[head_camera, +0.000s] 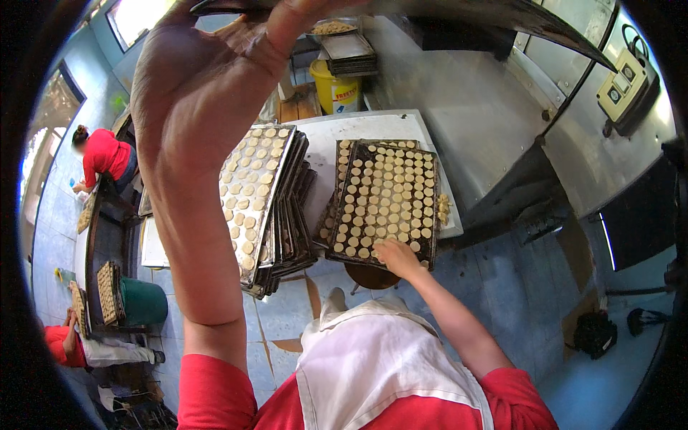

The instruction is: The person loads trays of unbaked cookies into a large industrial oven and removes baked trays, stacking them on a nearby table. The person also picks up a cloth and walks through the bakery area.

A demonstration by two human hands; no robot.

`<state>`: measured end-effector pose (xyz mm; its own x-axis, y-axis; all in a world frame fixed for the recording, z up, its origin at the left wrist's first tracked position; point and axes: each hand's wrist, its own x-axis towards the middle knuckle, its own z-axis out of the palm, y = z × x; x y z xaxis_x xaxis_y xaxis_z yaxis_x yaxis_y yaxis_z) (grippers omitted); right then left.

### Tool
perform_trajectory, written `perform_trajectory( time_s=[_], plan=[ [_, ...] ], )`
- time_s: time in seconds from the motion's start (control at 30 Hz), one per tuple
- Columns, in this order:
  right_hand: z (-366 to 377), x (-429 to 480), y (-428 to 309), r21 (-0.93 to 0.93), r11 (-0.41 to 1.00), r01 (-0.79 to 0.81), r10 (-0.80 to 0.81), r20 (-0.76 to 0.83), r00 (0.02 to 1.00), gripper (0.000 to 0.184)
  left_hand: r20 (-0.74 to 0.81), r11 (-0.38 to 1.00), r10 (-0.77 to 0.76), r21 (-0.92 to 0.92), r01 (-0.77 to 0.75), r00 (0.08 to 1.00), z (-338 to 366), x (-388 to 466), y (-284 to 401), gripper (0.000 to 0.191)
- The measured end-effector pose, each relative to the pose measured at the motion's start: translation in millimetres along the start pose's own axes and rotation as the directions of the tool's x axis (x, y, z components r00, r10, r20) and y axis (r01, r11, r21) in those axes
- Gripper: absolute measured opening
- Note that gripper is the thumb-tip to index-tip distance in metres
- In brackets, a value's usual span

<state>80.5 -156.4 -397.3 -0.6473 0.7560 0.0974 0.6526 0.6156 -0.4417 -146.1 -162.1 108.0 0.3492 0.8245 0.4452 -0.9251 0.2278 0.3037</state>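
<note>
Close to the camera, my left hand (215, 91) is raised, gripping a dark flat sheet (457, 19) seen nearly edge-on across the top; part of the sheet and the fingertips are cut off. My right hand (396, 257) reaches down to the near edge of a dark baking tray (352, 228) filled with rows of pale, flat dough rounds (394, 207). Its fingers are bunched at the rounds; whether they pinch one cannot be made out. Beneath lies another filled tray (344, 153), turned slightly. Left of these stands a tall, leaning stack of trays (293, 215), its lighter top tray bearing larger, irregular rounds (248, 190).
The trays stand on a white table (376, 121); dough scraps (444, 208) lie at its right edge. Behind are a yellow bucket (327, 86) and stacked trays (352, 54). A metal cabinet (473, 118) borders the right. Two people in red (110, 153) work at left near a green bin (144, 301).
</note>
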Motion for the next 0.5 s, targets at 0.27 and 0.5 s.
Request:
perform_trajectory(
  time_s=[0.27,0.5],
  plan=[
    [5,27,-21,-0.071,0.985,0.156,-0.156,0.013,0.988,0.024,0.023,0.993,-0.104,-0.046,0.105,0.994,1,3,8,0.054],
    [15,41,-25,-0.214,0.956,0.2,-0.182,0.102,0.978,0.011,-0.096,0.993,-0.064,0.089,0.072,0.993,28,-4,-6,0.056]
  ],
)
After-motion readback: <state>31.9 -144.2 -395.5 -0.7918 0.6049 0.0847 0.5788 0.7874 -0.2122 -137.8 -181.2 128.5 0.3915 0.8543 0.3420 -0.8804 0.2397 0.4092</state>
